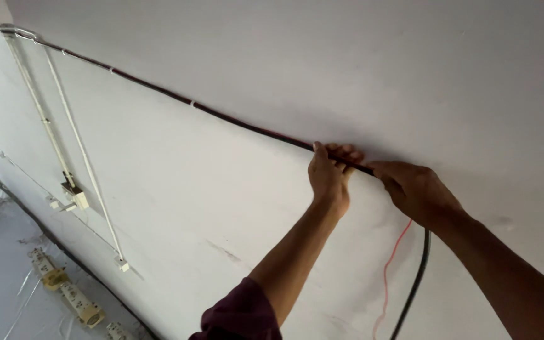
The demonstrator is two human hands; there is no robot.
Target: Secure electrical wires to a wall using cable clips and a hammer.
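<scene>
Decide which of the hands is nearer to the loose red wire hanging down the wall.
Right. The right hand is directly above the red wire; the left hand grips the cable further along.

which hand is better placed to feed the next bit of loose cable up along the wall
Probably the right hand: the loose black cable and thin red wire hang straight down from it. The left hand is pressing the already-run cable against the wall.

— What have we got along the wall's top edge?
— A dark cable [177, 96], clipped flat under the ceiling, its loose end hanging down beside a thin red wire [390, 264].
</scene>
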